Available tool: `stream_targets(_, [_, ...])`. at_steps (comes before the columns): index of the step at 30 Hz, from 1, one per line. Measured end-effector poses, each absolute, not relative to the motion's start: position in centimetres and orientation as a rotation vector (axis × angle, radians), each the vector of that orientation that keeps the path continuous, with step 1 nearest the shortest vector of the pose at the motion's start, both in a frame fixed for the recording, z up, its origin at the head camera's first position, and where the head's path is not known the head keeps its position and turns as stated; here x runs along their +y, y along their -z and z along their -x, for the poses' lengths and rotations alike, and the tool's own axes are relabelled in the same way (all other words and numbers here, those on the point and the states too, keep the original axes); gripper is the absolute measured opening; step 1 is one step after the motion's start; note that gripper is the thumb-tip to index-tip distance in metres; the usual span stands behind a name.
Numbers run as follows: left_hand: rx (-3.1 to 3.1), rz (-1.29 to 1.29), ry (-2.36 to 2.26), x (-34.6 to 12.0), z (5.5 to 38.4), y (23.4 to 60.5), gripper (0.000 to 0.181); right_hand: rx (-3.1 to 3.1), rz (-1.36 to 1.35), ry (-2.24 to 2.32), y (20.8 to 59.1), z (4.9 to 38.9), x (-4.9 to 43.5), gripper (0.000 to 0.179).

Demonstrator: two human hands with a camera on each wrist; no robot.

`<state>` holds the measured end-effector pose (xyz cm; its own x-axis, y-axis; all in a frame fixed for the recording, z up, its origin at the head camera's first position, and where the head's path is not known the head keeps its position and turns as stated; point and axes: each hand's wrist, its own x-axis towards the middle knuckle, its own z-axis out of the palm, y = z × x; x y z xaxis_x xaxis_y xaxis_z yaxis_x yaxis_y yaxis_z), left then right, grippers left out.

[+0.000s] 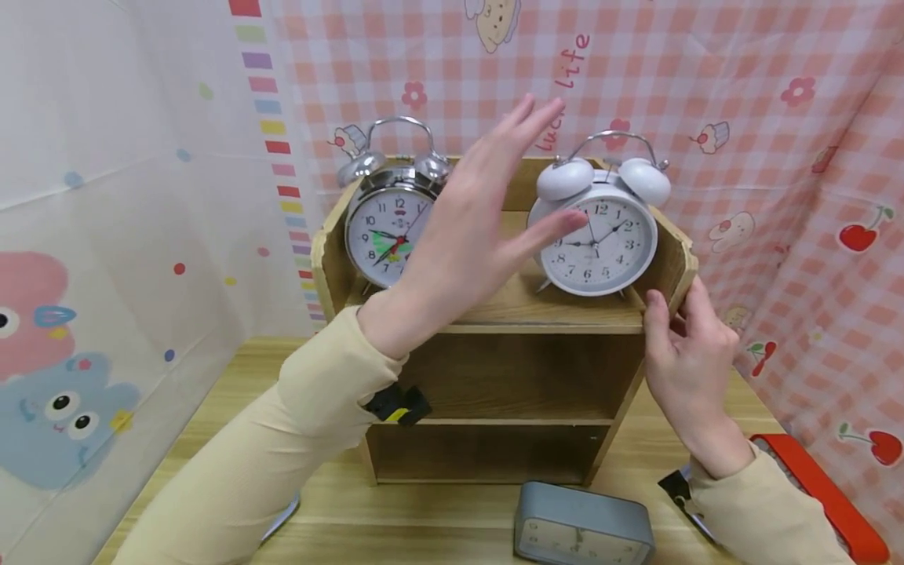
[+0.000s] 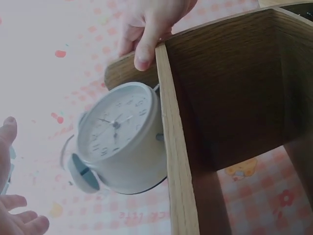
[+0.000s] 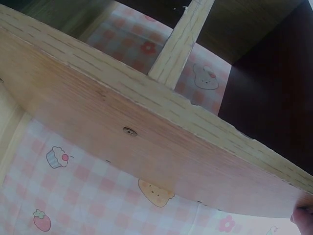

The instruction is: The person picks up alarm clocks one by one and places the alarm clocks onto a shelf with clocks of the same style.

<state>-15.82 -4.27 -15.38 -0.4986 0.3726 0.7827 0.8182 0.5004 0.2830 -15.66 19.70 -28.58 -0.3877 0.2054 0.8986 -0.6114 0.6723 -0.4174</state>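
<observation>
Clock in chrome (image 1: pixel 380 234) is seated top left on the wooden shelf (image 1: pixel 551 325), partly hidden by the left hand (image 1: pixel 469 224), raised before it with fingers straight and thumb spread; next along, the white clock (image 1: pixel 599 255) is perched on the same board; beneath, the grey clock (image 1: pixel 582 518) is seen on the table (image 1: pixel 431 522); at right, the side panel (image 1: pixel 679 263) is pinched by the right hand (image 1: pixel 688 361).

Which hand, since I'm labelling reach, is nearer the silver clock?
Left. The left hand hovers in front of the silver clock, partly covering it; the right hand grips the shelf at its opposite side.
</observation>
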Motion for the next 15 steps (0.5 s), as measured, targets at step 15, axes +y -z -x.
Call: stream_targets(15, [-1.768,1.125,0.783,-9.4,11.4,18.5,0.085,-1.759,-0.321,-0.931,28.5,15.7,19.5,0.025])
